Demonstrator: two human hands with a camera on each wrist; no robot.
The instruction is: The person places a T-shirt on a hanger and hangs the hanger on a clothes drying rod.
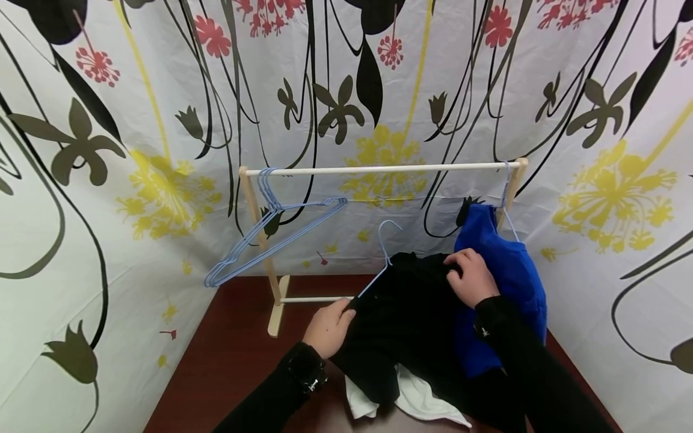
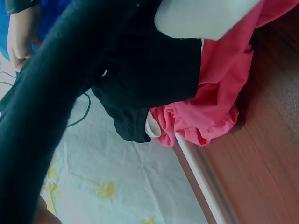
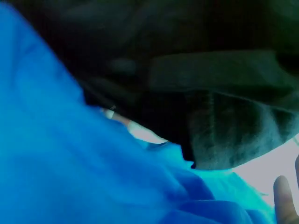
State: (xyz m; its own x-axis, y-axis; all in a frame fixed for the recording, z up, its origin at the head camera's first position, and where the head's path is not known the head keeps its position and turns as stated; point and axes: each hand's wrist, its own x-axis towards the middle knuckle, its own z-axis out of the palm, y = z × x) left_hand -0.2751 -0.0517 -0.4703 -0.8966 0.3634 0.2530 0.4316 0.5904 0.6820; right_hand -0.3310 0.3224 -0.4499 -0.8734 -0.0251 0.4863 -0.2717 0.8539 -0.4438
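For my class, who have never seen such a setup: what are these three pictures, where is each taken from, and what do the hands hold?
No machine here: a person works with bare hands. The big picture comes from a head-worn camera; the other two from cameras on each wrist, very close and blurry. On a brown table stands a small wooden rack with empty blue hangers and a hung blue garment. The left hand and the right hand both grip a black garment on a wire hanger. White cloth lies underneath; the left wrist view shows pink cloth too.
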